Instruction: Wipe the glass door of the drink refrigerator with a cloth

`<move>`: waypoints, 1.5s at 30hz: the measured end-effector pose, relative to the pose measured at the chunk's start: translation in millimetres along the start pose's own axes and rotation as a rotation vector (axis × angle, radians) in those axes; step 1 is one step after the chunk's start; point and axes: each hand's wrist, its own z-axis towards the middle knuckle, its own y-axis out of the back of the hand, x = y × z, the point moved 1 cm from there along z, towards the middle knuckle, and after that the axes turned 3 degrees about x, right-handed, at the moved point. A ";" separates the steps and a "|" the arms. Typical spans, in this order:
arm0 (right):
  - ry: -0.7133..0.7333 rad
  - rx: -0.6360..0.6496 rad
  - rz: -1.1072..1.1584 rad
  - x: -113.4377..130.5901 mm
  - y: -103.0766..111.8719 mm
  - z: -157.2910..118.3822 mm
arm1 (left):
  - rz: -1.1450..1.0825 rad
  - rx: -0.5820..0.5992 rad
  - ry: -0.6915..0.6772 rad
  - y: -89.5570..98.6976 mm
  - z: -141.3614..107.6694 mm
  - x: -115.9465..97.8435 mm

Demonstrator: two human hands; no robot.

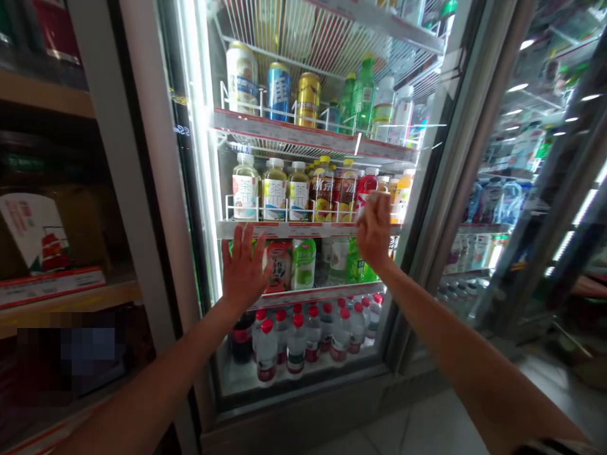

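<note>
Seemingly, this is a reaching step: the left hand [244, 262] is open, fingers spread, before the red pack [279, 265] on the lower shelf [303, 294], the right hand [374, 232], grip unclear, overlaps the red bottle [368, 182] above, and going nearer calls for clearing the middle shelf's edge [294, 230], with room between them but the cooler frame [443, 221] rightward.

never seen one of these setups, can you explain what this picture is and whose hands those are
There is no machine here: you see a person's own bare left hand and right hand. The single picture comes from a camera worn on their head, looking forward and down. Both are raised before a lit drinks cabinet: the left one spread open, the right one blurred. I see nothing held, and cannot tell whether either touches the cabinet. Its upper part shows cans; lower come white-capped bottles, and at the bottom stand red-capped bottles.
</note>
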 end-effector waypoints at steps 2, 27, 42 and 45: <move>0.241 0.129 0.010 21.6 -1.6 -6.3 | 0.007 -0.001 0.007 -0.1 -0.1 -0.4; 0.412 0.185 -0.006 56.2 -15.4 5.1 | 0.045 0.026 -0.049 6.6 -5.8 1.2; 0.465 0.127 -0.052 63.6 -12.4 27.1 | 0.028 -0.012 -0.041 26.1 45.8 30.8; 0.115 -0.060 -0.059 58.5 -10.6 52.3 | 0.041 -0.016 -0.045 24.8 41.4 31.6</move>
